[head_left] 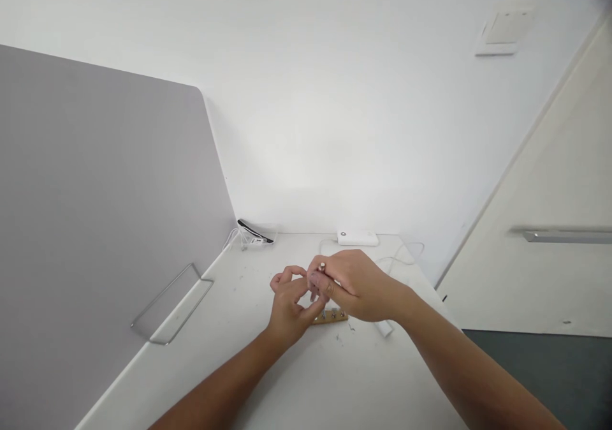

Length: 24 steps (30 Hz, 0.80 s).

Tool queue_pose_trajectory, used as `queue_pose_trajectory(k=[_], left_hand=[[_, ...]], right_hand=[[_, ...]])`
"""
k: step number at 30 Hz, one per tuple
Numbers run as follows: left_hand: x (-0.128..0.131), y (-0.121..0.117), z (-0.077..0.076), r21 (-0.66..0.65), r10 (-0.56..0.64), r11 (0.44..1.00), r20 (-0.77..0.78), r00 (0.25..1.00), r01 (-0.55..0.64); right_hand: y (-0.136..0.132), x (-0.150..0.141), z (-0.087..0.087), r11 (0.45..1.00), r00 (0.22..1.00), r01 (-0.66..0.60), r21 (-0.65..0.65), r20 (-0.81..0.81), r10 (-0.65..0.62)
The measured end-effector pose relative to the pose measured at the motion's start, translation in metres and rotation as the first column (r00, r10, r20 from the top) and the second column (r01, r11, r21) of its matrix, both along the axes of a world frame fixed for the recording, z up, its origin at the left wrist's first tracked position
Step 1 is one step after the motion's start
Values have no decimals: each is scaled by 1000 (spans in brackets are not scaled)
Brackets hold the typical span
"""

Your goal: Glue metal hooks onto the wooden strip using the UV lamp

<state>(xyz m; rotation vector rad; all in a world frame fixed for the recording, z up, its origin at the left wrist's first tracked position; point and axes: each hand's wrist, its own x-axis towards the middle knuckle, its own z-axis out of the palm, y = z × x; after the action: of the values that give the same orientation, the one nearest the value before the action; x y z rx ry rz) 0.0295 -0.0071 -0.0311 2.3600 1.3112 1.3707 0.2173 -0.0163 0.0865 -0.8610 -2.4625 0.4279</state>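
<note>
My right hand (354,284) is closed around a slim metal tool (322,267), whose round end sticks up between thumb and fingers; most of its shaft is hidden. My left hand (291,302) touches the right one from the left, thumb and index finger pinched together just below it. What the left fingertips hold, if anything, is hidden. Under both hands, a small wooden block (340,318) with several metal screws (333,313) standing in it lies on the white desk (296,379). Its left part is covered by my left hand.
A white power bank (357,238) with a cable lies by the wall. A clear tray with a black item (255,232) sits in the back left corner. A wire bracket (173,305) juts from the grey partition (109,213). A white stick-like piece (384,328) lies right.
</note>
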Motion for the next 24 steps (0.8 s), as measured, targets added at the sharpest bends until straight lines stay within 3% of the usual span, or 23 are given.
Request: queue_pose_trajectory(k=[7,9,16,21,24], left_hand=[[1,-2,3,-14,10,1000,13,1000,-9],[1,-2,2,-13,10,1000,22,1000,-10],[0,-1,3,-8,4,1000,24,1000,-4],[0,-2,4,-37,-9,999,18,1000,10],[1,-3,4,-53,2,999,22,1000,-1]], right_hand=[[19,13,-8,978,980,192,81,-69,-186],[20,18,-6,984,985,170,55,-24,-169],[9,20,7,972,996,-23,-235,80,43],[2,9,6,979,997,-75,-190,-12,74],[4,7,3,993,998,9,-117,-59,-16]])
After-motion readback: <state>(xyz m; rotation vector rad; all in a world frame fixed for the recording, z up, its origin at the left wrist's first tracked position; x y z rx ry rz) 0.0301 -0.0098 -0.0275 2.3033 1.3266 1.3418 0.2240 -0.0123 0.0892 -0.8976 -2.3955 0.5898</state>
